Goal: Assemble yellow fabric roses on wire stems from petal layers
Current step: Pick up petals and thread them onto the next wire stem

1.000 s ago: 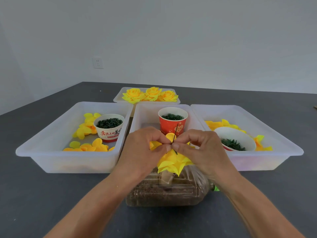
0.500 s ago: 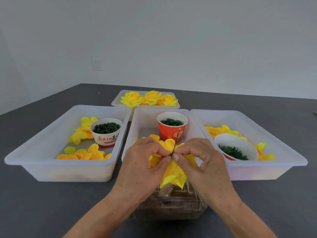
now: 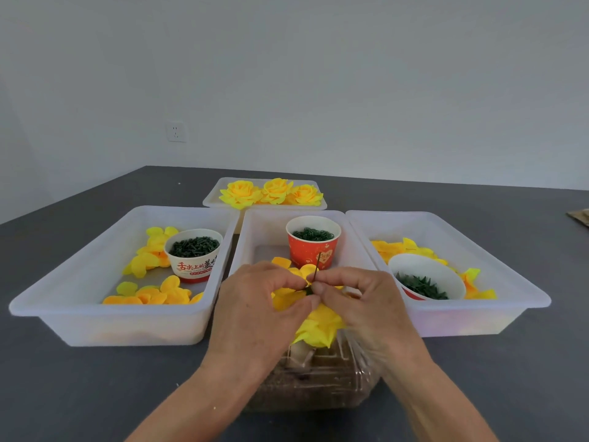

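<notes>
Dark grey tabletop [image 3: 79, 393] fills my view, with a pale wall [image 3: 318, 74] behind it. Nearest to me sits a clear plastic container [image 3: 318, 387] with brownish contents, and right above it I have both hands meeting at the half-built rose [image 3: 320, 327]. My left hand [image 3: 255, 311] has its fingers curled, thumb and forefinger pinching the yellow petal layers at the centre; my right hand [image 3: 360, 301] is curled the same way, its fingertips pinched at the thin dark wire stem [image 3: 316, 266], which pokes up between the two sets of fingertips and leans slightly right. The petals spill out under and between the fingers, most of them hanging below my thumbs toward the container; a small green piece sits right at the pinch, too hidden for me to identify. Just beyond the hands is the middle tray [image 3: 255, 231], holding a red paper cup [image 3: 314, 244] of dark green rings. To the left, the left tray [image 3: 95, 320] holds loose yellow and orange petals [image 3: 153, 295] and a white paper cup [image 3: 194, 255] of dark green parts. To the right, the right tray [image 3: 478, 317] holds a white bowl [image 3: 427, 275] of green pieces with more petals around it. Farthest back, a shallow tray [image 3: 213, 199] carries three finished roses [image 3: 274, 193] side by side, and a wall socket [image 3: 176, 131] sits above on the left.
</notes>
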